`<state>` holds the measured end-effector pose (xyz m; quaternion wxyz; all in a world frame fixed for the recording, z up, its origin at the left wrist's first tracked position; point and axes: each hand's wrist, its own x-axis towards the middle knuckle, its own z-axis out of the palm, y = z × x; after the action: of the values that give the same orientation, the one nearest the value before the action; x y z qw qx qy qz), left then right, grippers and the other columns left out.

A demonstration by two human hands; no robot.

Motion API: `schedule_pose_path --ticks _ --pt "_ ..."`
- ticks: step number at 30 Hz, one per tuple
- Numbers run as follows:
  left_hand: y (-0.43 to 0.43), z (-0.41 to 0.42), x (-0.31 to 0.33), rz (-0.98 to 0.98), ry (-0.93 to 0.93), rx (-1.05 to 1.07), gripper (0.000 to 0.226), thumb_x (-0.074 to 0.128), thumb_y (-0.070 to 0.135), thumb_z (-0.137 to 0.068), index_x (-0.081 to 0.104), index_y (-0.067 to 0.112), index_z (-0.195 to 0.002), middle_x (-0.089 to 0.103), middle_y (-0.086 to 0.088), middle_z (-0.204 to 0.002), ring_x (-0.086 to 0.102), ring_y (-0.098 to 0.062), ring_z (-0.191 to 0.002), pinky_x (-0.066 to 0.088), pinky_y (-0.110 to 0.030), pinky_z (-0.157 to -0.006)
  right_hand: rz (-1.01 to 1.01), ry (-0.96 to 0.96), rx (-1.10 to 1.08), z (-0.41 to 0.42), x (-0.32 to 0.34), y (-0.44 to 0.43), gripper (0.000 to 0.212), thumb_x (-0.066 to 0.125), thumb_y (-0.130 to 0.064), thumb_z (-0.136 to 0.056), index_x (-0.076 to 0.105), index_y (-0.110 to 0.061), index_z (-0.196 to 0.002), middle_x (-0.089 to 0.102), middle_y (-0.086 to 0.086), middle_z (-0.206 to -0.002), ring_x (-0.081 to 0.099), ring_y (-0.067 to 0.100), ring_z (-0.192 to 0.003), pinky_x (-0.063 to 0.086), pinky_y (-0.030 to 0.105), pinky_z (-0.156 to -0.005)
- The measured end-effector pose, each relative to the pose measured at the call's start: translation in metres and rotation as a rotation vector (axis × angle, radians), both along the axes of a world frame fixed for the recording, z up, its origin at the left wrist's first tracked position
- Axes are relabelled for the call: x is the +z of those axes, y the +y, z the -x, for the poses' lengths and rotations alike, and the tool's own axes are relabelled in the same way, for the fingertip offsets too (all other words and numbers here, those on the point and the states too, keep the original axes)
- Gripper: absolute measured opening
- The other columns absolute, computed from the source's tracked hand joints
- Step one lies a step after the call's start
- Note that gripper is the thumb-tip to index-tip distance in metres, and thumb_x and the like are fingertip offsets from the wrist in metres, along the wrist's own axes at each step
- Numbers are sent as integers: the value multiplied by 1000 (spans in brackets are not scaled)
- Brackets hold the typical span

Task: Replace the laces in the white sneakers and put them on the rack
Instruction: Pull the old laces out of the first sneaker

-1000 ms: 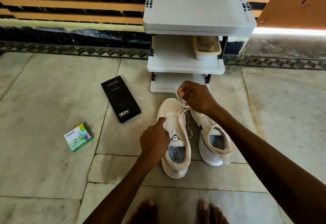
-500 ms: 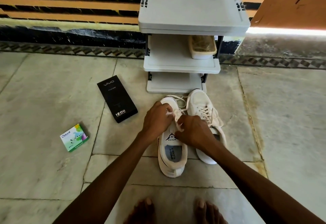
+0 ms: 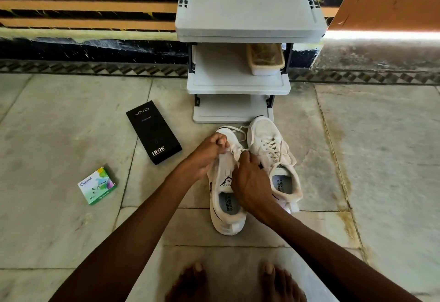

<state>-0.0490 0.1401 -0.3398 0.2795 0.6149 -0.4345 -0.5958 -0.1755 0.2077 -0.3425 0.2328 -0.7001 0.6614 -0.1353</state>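
Two white sneakers stand on the floor (image 3: 59,123), side by side and touching, toes towards the rack (image 3: 238,82).

- Your left hand (image 3: 209,151) is curled at the toe end of the worked sneaker (image 3: 226,206), with its fingertips pinching the lace (image 3: 238,132).
- Your right hand (image 3: 250,182) lies over that shoe's tongue, fingers bent down and nipping the same lace at the eyelets.
- One loose loop of lace trails across the toe.
- The laced sneaker (image 3: 273,156) has its toe just beside the rack's bottom shelf. Neither hand is on it.

The rack shows three shelves. One container (image 3: 265,60) sits at the right end of the middle shelf, and no shoe is on any shelf.

Also on the floor:

- One black box (image 3: 153,132) near the rack's left front corner.
- One green and white packet (image 3: 97,185) well apart to the left.
- Your two bare feet (image 3: 281,282) at the near edge.
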Motion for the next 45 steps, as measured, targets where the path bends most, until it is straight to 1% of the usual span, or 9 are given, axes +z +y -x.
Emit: schedule_pose_path --ticks 11,19,23,27,30,33,37,41,45 --pt "1 10 -16 371 -435 -84 9 71 15 -87 67 8 -84 58 5 -76 55 -10 -73 42 -22 -70 16 -32 -6 1 0 2 29 48 -14 -92 43 -4 -119 53 16 -115 56 33 -92 40 33 -68" --pt "8 -3 -11 2 222 400 16 62 -3 -89 66 10 -81 69 -1 -70 62 -16 -74 50 -26 -73 20 59 8 0 -6 4 31 36 -17 -90 47 6 -108 51 21 -105 56 37 -88 37 34 -65" --pt "5 -8 23 91 727 618 13 54 -1 -94 63 6 -88 64 -5 -82 58 -12 -74 53 -22 -74 49 98 29 1 -15 6 20 42 -8 -92 48 7 -104 47 21 -102 53 36 -87 32 33 -66" --pt "-6 -17 75 267 859 573 5 59 8 -85 61 9 -90 60 -3 -89 60 -12 -82 51 -33 -95 28 -26 -68 0 -4 4 27 45 -4 -90 43 5 -116 53 21 -110 57 38 -92 45 38 -66" --pt "-6 -22 85 207 644 406 6 56 7 -93 61 10 -92 63 -4 -83 64 -15 -83 54 -35 -92 7 -44 -85 -1 -2 4 33 46 -6 -91 41 3 -123 54 21 -116 58 37 -96 51 42 -74" --pt "-2 -23 66 107 -38 179 11 62 11 -94 60 12 -105 66 -6 -84 62 -16 -73 53 -29 -68 -6 -36 -93 -1 -2 4 30 44 -7 -92 41 1 -121 54 20 -115 58 35 -95 52 43 -74" --pt "9 -25 41 249 -894 -253 24 62 16 -92 62 21 -116 67 -3 -101 64 -23 -91 49 -30 -74 27 21 -42 -2 -4 7 25 44 -5 -93 42 8 -115 50 24 -110 54 39 -94 43 39 -67" --pt "18 -30 48 285 -1096 -320 16 56 9 -93 72 10 -96 70 -5 -99 65 -20 -89 51 -31 -74 72 68 28 0 -1 9 19 47 0 -91 48 13 -105 50 30 -103 52 42 -91 41 41 -69" --pt "11 -36 73 352 -1095 -348 20 63 14 -92 69 15 -111 68 -6 -110 63 -23 -100 49 -32 -82 62 35 0 -1 3 10 21 48 0 -92 48 14 -107 51 31 -106 53 43 -94 46 46 -73"
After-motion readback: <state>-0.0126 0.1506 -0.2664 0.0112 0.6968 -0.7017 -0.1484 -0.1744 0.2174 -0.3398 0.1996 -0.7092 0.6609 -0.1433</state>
